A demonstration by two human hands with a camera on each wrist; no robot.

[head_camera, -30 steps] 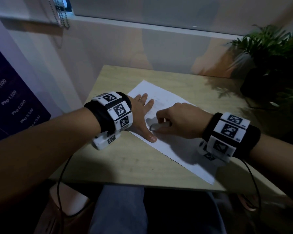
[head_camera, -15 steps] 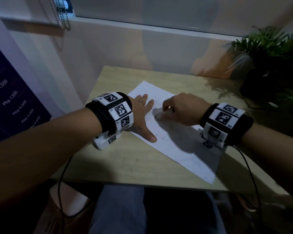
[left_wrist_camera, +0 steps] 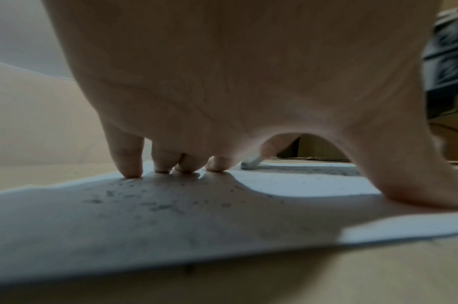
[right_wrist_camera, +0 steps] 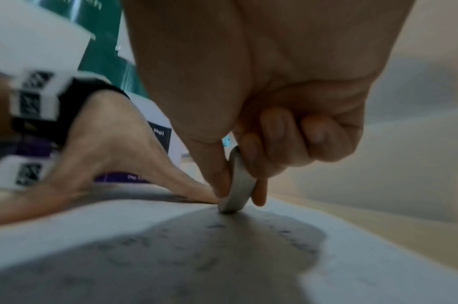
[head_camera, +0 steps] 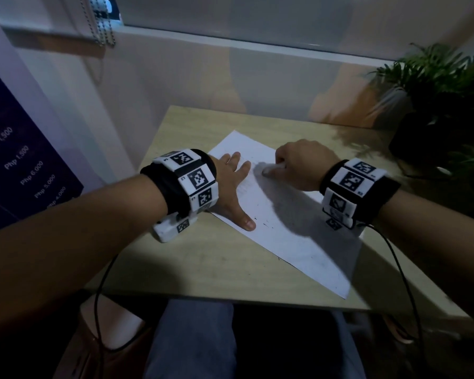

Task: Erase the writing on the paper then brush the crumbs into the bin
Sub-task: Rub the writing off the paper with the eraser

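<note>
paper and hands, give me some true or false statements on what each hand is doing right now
1. The left hand lies flat on the paper. True.
2. The right hand is open and holds nothing. False: it pinches an eraser.
3. The eraser touches the paper. True.
4. The paper is clean of crumbs. False: dark specks lie on it.
5. A plant stands at the person's left. False: it is at the right.

Light: you work in dim light.
Shadows: your hands darken the paper [head_camera: 298,242].
Blur: your right wrist view smears at its edges.
</note>
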